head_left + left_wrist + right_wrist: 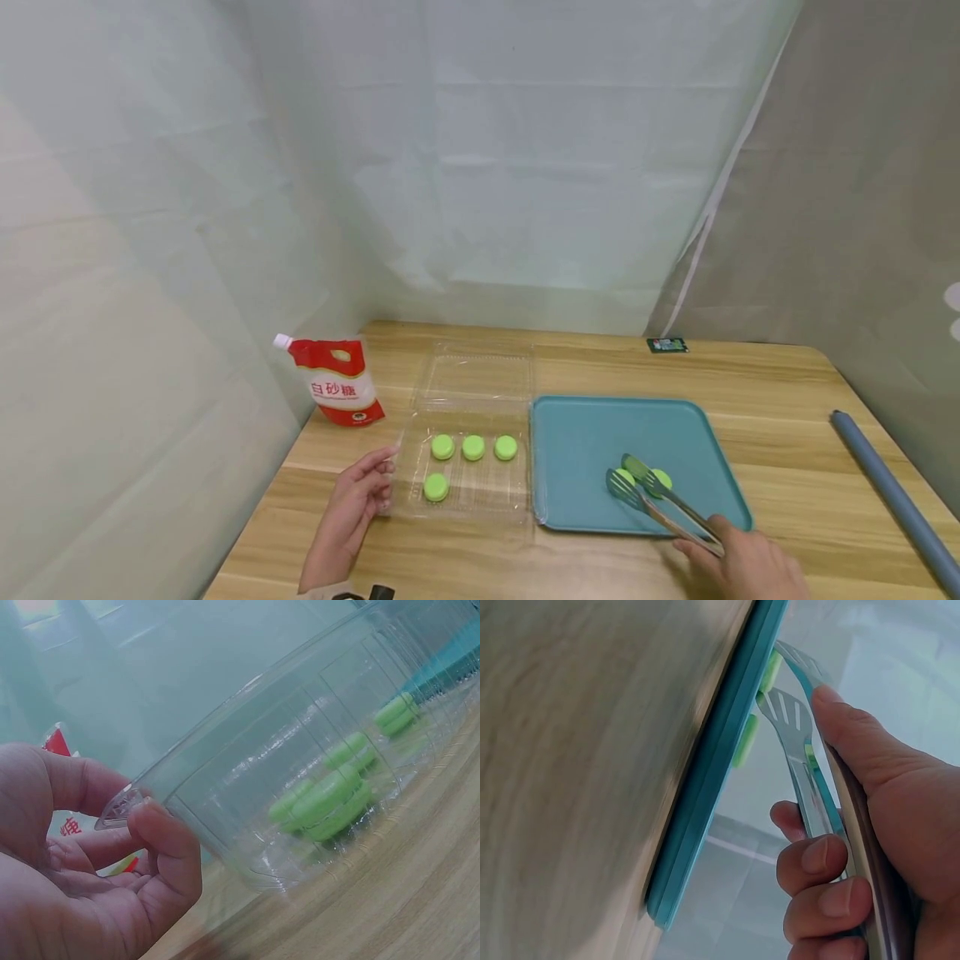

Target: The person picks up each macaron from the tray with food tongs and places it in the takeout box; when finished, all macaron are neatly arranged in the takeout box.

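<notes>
My left hand (356, 505) pinches the corner rim of a clear plastic box (247, 787) between thumb and fingers. Inside the box are several green macarons (473, 447): a row at the back and a single one at front left. Metal tongs (670, 508) with slotted ends are gripped in my right hand (750, 562). Their spread ends reach down over the blue tray (577, 433), one on either side of a green macaron (625, 477). Just right of the tongs' ends lies another macaron (662, 482), partly covered by them.
Behind the box's base its clear lid (480, 371) lies folded back. A red and white sugar pouch (341, 383) stands at the left edge of the wooden table. A small dark packet (667, 345) lies at the back, and a grey-blue roll (892, 492) along the right side.
</notes>
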Demonstrator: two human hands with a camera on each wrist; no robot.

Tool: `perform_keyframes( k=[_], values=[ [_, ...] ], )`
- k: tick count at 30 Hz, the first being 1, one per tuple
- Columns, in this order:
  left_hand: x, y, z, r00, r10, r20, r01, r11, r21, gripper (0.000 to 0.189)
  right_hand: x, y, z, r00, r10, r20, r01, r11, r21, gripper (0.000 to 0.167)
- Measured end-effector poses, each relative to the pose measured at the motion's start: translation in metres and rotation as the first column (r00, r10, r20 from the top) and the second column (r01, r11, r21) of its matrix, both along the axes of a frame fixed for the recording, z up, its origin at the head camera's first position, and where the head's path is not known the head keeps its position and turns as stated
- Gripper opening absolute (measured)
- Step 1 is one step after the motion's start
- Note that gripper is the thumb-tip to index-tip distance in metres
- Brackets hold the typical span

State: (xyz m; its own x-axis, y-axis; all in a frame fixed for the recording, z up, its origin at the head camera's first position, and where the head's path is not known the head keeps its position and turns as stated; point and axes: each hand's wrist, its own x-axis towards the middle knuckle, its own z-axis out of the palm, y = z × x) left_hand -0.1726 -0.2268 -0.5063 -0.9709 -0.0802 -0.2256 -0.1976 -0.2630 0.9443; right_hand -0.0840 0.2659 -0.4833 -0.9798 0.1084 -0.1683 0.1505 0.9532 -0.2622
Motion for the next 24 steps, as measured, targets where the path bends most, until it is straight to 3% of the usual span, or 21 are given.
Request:
perform_keyframes(
  k=[17,24],
  values=[
    [0.0,0.0,0.0,1.0,0.013,0.023,-0.013,1.0,-0.003,0.045,-0.008,-0.01,0.012,1.0,0.024,0.007,-0.024,1.0,-0.01,0.071],
    [0.001,0.0,0.0,1.0,0.012,0.02,-0.012,1.0,-0.008,0.045,-0.006,-0.015,0.018,0.998,0.035,-0.05,-0.036,0.999,-0.028,0.073]
  ],
)
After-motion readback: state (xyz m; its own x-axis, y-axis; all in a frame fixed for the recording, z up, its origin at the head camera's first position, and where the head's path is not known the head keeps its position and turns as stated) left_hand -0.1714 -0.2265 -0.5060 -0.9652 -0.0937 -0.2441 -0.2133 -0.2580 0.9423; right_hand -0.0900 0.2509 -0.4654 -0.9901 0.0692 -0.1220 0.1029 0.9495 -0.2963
